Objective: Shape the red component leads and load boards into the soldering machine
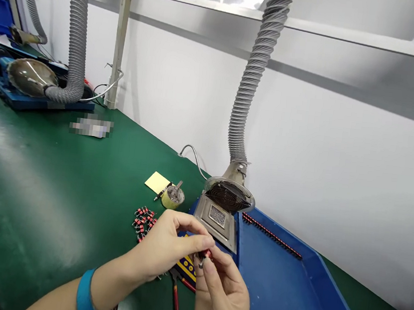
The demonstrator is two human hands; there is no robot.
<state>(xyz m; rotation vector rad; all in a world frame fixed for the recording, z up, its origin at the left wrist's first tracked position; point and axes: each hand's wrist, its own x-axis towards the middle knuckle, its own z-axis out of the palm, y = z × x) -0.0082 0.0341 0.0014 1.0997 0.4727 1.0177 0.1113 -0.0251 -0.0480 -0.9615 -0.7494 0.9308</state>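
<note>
My left hand (165, 248) and my right hand (221, 297) meet above the green bench, both pinched together on one small red part (205, 255) with a metal end. My left wrist wears a blue band (84, 297). Just left of my hands lies a loose pile of several small red parts (143, 220) on the green mat. Behind my fingers sits a grey metal stand with a mesh window (217, 219), under a round fume hood (229, 195).
A blue tray (288, 295) lies to the right with a row of red parts (272, 236) along its back edge. A roll of tape (172, 197) and a yellow note pad (157, 182) sit behind. Red-handled pliers (176, 304) lie below my hands. A second hood and hose (31, 75) stand far left.
</note>
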